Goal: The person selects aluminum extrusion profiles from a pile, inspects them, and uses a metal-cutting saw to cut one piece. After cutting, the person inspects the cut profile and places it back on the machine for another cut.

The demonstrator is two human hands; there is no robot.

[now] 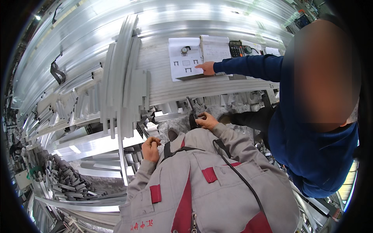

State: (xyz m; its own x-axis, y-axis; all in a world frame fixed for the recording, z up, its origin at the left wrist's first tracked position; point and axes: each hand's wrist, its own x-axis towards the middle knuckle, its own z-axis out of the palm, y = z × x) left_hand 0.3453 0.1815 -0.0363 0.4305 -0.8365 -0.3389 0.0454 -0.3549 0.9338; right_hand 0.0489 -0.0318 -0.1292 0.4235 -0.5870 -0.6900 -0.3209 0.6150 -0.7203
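My right hand (208, 121) is closed in front of my waist, its fingers against a slim dark tool (192, 116) with a narrow metal end pointing away from me. The tool's exact kind does not show. To the left, my left hand (150, 149) is curled into a loose fist beside my jacket, with nothing visible in it. Ahead on the stacked metal profiles lies a printed drawing sheet (179, 56). A co-worker's hand (206, 68) reaches in from the right and points a finger at the sheet's lower right part.
Beside the sheet lie an open notebook (216, 46) and a black calculator (236, 49). A stack of long metal profiles (123, 73) juts toward me at left. Cut offcuts (72, 180) are heaped at lower left. The co-worker (311, 151) stands close on my right.
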